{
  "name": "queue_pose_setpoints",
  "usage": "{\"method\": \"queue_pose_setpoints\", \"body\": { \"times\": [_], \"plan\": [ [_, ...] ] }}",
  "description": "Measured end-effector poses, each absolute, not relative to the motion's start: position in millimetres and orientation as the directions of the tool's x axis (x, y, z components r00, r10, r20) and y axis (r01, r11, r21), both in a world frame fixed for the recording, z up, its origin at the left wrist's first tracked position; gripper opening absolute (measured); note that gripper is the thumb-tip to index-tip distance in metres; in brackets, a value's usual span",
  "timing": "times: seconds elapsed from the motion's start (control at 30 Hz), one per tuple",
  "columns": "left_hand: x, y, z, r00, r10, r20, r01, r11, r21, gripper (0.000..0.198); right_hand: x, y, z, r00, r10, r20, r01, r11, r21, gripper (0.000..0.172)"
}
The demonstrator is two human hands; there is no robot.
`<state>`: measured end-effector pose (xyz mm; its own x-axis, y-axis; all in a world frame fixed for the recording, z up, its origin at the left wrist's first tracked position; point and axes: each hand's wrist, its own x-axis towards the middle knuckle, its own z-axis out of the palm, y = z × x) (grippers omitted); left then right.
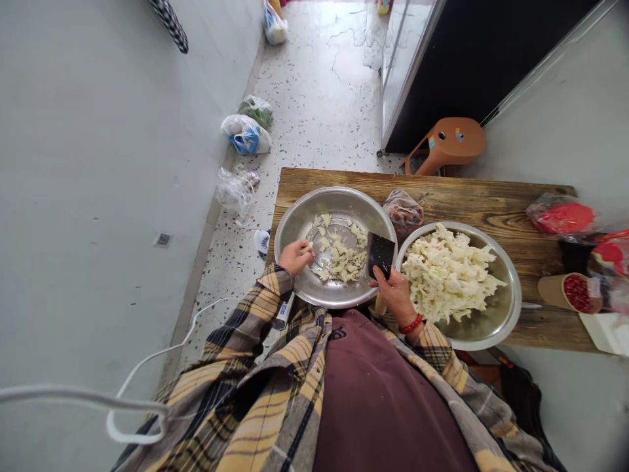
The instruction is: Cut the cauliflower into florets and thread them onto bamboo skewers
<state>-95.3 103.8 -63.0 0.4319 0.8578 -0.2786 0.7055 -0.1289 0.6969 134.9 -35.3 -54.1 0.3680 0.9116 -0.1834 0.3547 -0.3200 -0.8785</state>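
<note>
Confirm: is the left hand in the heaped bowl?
No, the left hand rests in the sparser bowl; the heaped bowl sits apart.

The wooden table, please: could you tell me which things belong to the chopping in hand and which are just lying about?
In use: left hand in the left bowl of chopped pieces; right hand gripping the knife; right bowl heaped with white chunks.
Lying about: red bags, cup of red seeds, small bag between the bowls, floor bags, orange stool.

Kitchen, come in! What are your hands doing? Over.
Left hand among chopped pieces in left bowl. Right hand grips cleaver at its rim. Right bowl heaped, alongside. Over.
</note>
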Motion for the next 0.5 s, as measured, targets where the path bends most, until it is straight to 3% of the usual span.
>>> {"method": "queue_pose_setpoints", "body": {
  "times": [0.17, 0.27, 0.4, 0.5],
  "plan": [
    [-96, 103, -103, 0.439, 0.775, -0.455, 0.817, -0.133, 0.562, 0.009, 135, -46, -49, 0.371, 0.897, -0.241, 0.256, -0.348, -0.902, 0.036],
    [-79, 85, -125, 0.458, 0.685, -0.566, 0.840, -0.125, 0.528, 0.016, 135, -48, -49, 0.363, 0.896, -0.256, 0.245, -0.356, -0.902, 0.036],
    [-65, 74, -141, 0.462, 0.627, -0.627, 0.810, -0.011, 0.587, 0.027, 138, -51, -50, 0.367, 0.893, -0.260, 0.240, -0.360, -0.902, 0.036],
    [-64, 79, -143, 0.465, 0.650, -0.601, 0.669, 0.187, 0.719, 0.023, 141, -53, -50, 0.376, 0.892, -0.252, 0.250, -0.360, -0.899, 0.037]
  ]
}}
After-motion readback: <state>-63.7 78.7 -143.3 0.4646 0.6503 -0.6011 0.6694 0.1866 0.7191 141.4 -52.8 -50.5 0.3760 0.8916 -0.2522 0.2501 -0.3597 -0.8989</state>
